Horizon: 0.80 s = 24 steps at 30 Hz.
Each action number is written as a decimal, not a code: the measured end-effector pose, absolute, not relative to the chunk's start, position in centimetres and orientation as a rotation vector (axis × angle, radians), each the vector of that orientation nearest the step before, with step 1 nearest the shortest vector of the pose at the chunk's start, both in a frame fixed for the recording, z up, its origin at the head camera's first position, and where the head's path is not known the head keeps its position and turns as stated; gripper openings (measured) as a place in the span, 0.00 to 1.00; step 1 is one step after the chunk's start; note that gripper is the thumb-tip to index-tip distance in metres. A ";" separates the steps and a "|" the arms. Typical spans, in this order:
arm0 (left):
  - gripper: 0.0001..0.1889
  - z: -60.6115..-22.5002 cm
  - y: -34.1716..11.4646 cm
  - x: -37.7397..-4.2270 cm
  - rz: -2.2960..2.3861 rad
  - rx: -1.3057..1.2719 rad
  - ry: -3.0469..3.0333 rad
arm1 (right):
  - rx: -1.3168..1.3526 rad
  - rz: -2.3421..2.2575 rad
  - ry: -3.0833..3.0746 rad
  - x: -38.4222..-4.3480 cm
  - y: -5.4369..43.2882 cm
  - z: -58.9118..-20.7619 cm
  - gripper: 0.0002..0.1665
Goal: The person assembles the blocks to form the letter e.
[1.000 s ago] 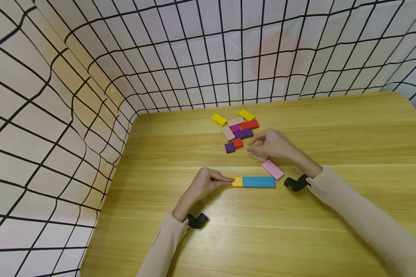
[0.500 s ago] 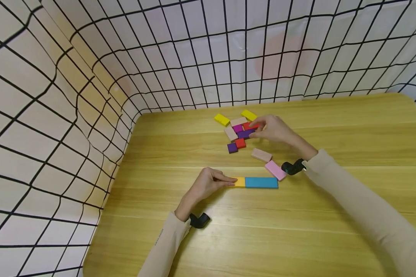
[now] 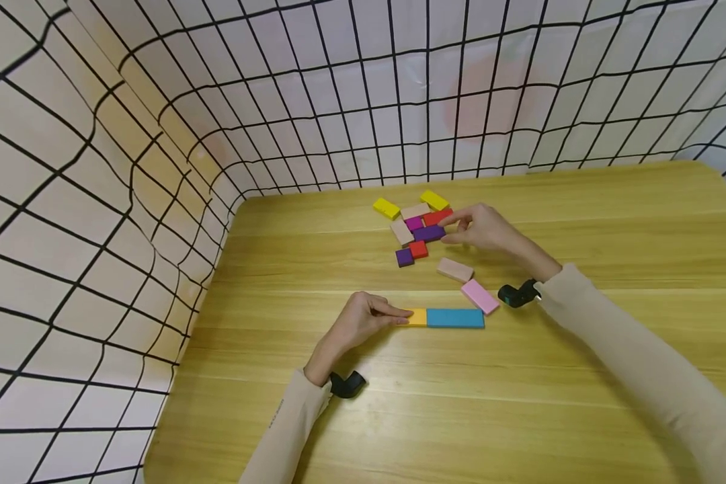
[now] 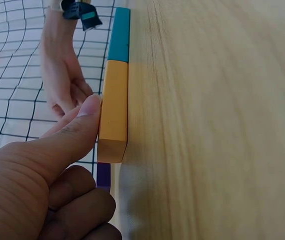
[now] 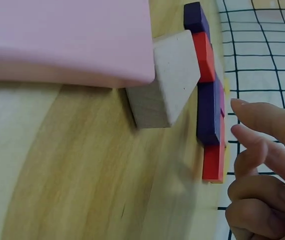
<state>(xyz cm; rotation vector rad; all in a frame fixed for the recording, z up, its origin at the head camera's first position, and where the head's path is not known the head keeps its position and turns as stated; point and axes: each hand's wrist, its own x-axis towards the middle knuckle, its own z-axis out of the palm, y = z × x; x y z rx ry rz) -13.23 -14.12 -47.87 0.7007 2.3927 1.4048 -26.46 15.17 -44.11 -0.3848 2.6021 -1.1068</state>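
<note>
My left hand (image 3: 361,321) pinches the left part of an orange block (image 3: 419,318) lying flat on the table. End to end with it, on its right, lies a longer blue block (image 3: 456,318). In the left wrist view the thumb (image 4: 89,106) touches the orange block's side. My right hand (image 3: 487,228) hovers at the right edge of the block cluster, thumb and index finger parted, nothing held. Nearest to it are a long purple block (image 3: 429,233) and a long red block (image 3: 437,218). The right wrist view shows these fingers apart from the blocks.
A pale wood-coloured block (image 3: 455,270) and a pink block (image 3: 480,296) lie between the cluster and the blue block. Further back are two yellow blocks (image 3: 386,208), a magenta block (image 3: 414,223) and small red and purple ones. A black-gridded white sheet (image 3: 393,107) stands behind the table.
My right hand has moved from above the pale block, away toward the back, to the cluster. In the last half second it has drawn slightly right. My left hand keeps its place.
</note>
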 end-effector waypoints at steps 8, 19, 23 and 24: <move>0.08 -47.9 -14.1 -13.3 1.417 0.692 2.384 | -0.501 -1.052 2.603 -27.3 14.4 -44.7 0.24; 0.08 -47.8 -14.0 -13.3 1.413 0.671 2.385 | -0.453 -0.940 2.620 -27.5 13.8 -44.6 0.21; 0.08 -47.8 -14.0 -13.3 1.410 0.662 2.389 | -0.464 -0.873 2.678 -27.1 13.7 -44.3 0.23; 0.08 -47.8 -14.0 -13.3 1.408 0.665 2.391 | -0.453 -0.884 2.692 -27.0 13.9 -44.2 0.23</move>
